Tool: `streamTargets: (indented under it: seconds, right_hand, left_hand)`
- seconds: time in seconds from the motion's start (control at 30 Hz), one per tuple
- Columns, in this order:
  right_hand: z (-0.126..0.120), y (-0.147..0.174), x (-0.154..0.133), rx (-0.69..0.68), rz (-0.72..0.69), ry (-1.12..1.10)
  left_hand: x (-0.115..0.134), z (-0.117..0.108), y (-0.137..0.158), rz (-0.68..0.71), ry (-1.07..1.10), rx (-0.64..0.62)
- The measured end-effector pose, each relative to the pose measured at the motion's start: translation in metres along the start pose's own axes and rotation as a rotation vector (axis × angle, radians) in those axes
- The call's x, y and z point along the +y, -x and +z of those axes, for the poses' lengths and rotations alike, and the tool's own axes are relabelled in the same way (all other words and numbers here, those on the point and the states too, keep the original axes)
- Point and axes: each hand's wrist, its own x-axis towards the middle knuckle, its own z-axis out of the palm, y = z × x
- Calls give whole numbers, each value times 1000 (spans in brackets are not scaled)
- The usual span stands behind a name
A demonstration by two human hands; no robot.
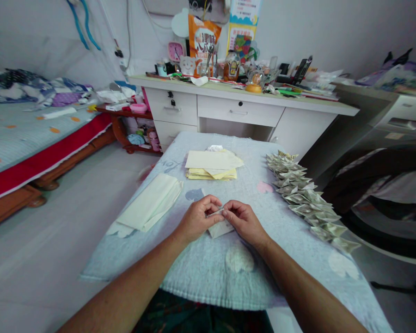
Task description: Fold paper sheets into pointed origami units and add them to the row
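Both hands meet over a small piece of folded paper (pixel 221 229) near the front middle of the cloth-covered table (pixel 242 286). Thumb and fingers of my left hand (pixel 198 216) pinch its upper left edge. My right hand (pixel 246 222) grips the upper right edge, the fingers curled and partly hiding the paper. To the left lies a folded stack of pale greenish paper (pixel 150 201). Beyond the hands sits a pile of cream and yellow paper sheets (pixel 211 161). Along the right side runs a row of several pointed folded-paper pieces (pixel 298 194).
A white desk (pixel 239 111) crowded with jars, a pink clock (pixel 175 51) and an orange bag (pixel 203 41) stands behind the table. A bed (pixel 38 129) is at the left. On the right is a front-loading washing machine (pixel 405 120) with its door open and dark cloth inside.
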Motion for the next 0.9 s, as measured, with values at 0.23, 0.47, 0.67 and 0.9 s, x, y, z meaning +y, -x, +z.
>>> streamTargets:
  seconds: [0.23,0.47,0.67,0.9]
  right_hand:
    - [-2,-1,1,84,-23,87]
    - [-7,3,-6,14,-18,1]
    - [-7,2,-9,2,18,-38]
    - [-7,1,-8,20,-9,-16]
  left_hand:
    - [1,1,0,29,-32,3]
    - [2,-1,0,-9,-15,-18]
    - [6,-1,1,-8,-21,-21]
    - [8,-1,2,-5,-52,-17]
